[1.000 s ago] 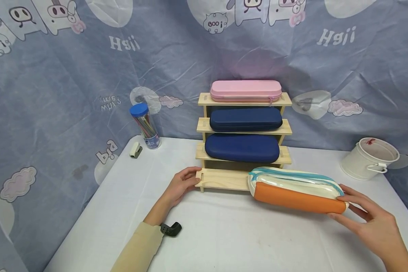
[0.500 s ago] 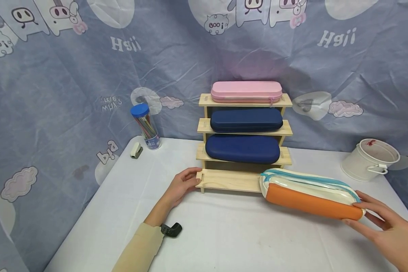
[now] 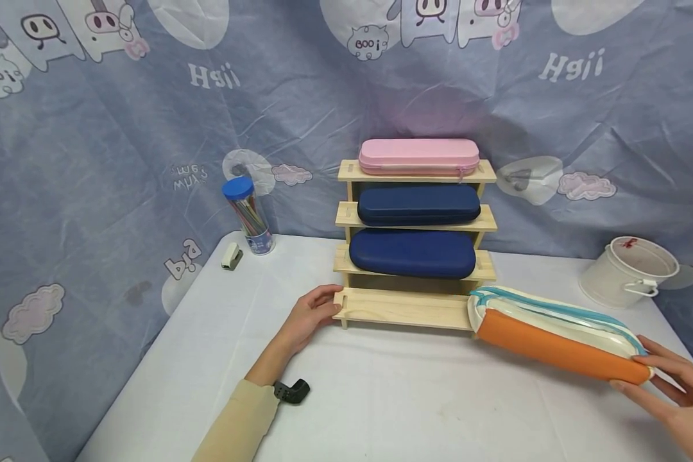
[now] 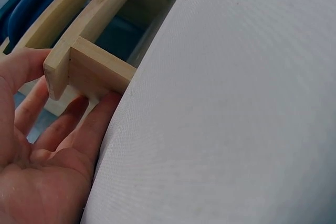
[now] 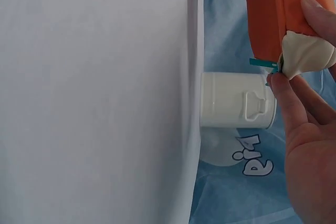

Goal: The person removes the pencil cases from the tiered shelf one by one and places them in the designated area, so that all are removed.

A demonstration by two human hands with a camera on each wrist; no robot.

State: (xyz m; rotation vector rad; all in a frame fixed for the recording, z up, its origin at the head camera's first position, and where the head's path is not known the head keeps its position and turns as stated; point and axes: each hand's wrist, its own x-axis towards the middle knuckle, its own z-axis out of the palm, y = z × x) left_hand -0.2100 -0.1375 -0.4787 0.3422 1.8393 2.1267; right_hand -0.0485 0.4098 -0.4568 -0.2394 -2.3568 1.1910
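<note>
A stepped wooden rack [image 3: 404, 309] stands on the white table, its lowest step bare apart from the right end. My left hand [image 3: 308, 317] holds that step's left end; in the left wrist view the thumb meets the board's end [image 4: 56, 72] and the fingers reach the side panel below. To the right, my right hand [image 3: 678, 391] pinches the right end of an orange pencil case [image 3: 560, 343] with a clear window and teal zipper. The case slants down to the right, its left end overlapping the step's right end. In the right wrist view, fingers grip its cream-coloured corner [image 5: 304, 56].
Higher steps carry a navy case [image 3: 412, 253], a dark blue case [image 3: 418, 205] and a pink case [image 3: 418, 156]. A white bucket [image 3: 618, 276] stands at the back right. A blue-lidded tube of sticks [image 3: 251, 218] and a small stapler [image 3: 231, 255] sit back left.
My right hand has drawn the orange pencil case to the right and slightly toward me, uncovering more of the lowest step. The left hand has stayed at the rack's left end.
</note>
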